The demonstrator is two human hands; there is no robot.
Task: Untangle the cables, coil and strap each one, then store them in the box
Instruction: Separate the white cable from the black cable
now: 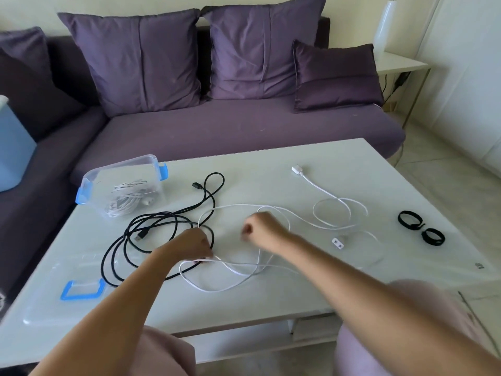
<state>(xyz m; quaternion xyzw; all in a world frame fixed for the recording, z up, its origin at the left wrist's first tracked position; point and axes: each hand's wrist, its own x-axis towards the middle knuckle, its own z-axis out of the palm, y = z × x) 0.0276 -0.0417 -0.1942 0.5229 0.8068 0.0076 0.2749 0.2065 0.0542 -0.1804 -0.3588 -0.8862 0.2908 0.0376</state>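
A long white cable (329,204) sprawls in loose loops across the middle of the white table (271,302), crossing a black cable (151,221) that lies in rough coils to the left. My left hand (193,246) pinches the white cable where the two cross. My right hand (261,229) hovers just right of it with curled fingers; a white strand seems to run to it. A clear box (122,185) with blue clips lies at the back left and holds a coiled white cable (127,198). Two black straps (421,227) lie at the right.
The box's clear lid (81,290) with a blue clip lies at the front left of the table. A purple sofa (230,123) with cushions stands behind the table. A pale blue bin (13,147) sits on the sofa at the far left.
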